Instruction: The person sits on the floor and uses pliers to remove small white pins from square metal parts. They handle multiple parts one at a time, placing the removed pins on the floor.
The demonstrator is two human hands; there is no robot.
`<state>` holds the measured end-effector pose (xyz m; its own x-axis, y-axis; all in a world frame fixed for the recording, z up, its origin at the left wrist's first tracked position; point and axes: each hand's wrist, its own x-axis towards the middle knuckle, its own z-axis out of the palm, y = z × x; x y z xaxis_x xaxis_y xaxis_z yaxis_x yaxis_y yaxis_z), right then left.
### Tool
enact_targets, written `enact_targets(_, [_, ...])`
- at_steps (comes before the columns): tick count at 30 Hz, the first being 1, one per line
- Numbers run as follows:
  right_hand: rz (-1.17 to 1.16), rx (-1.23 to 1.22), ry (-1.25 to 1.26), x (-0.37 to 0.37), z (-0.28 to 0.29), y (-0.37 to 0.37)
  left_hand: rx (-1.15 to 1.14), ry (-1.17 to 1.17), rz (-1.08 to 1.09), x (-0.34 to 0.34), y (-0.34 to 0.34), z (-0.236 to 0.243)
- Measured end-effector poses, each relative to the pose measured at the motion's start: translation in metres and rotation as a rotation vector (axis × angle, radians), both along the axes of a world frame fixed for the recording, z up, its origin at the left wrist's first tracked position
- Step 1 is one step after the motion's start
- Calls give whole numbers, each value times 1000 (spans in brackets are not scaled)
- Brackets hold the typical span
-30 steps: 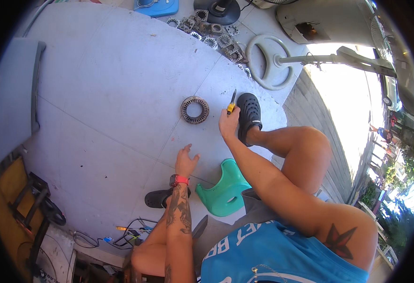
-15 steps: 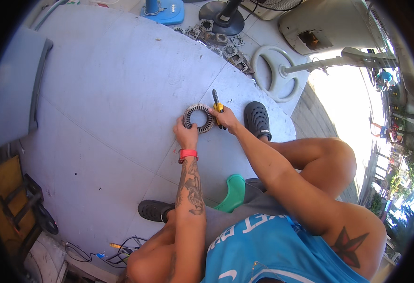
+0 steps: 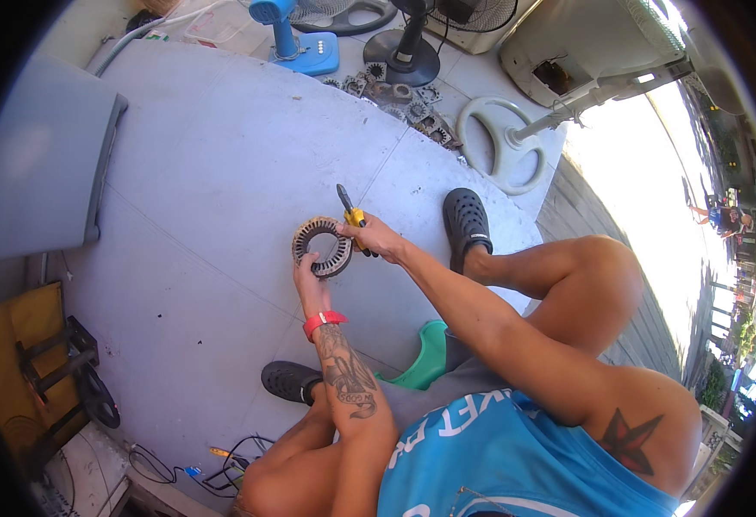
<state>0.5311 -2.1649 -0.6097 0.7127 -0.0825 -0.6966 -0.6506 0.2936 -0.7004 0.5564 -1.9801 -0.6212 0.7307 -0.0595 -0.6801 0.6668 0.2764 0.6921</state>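
Note:
A slotted metal ring, a motor stator core (image 3: 304, 234), is held over the pale floor in front of me. My left hand (image 3: 311, 280) grips its near left side, thumb inside the opening and fingers round the outer wall. At the ring's right side my right hand (image 3: 380, 236) is closed round a black-and-yellow hand tool (image 3: 355, 218). Its long dark end points up and away; its exact kind I cannot make out. The fingertips of that hand also touch the ring's rim. No wire shows clearly in the slots.
Several metal motor parts (image 3: 417, 110) lie piled beyond my hands. Behind them stand a blue fan base (image 3: 316, 55), a black fan base (image 3: 402, 65) and a pale wheel-shaped base (image 3: 490, 142). A grey cabinet (image 3: 42, 164) stands left; cables (image 3: 167, 474) lie lower left.
Both hands have moved left and slightly nearer with the stator core and the tool. The view has also shifted a little. Both grips look kept.

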Motion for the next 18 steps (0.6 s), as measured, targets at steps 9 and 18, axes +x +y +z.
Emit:
enact_targets(9, [115,-107,-174,-23,61,55,-823,-161,578,-51,18,26])
enact_targets(18, [367,-462,-412,-25,72,72,-783,-388,506,-53,4,74])
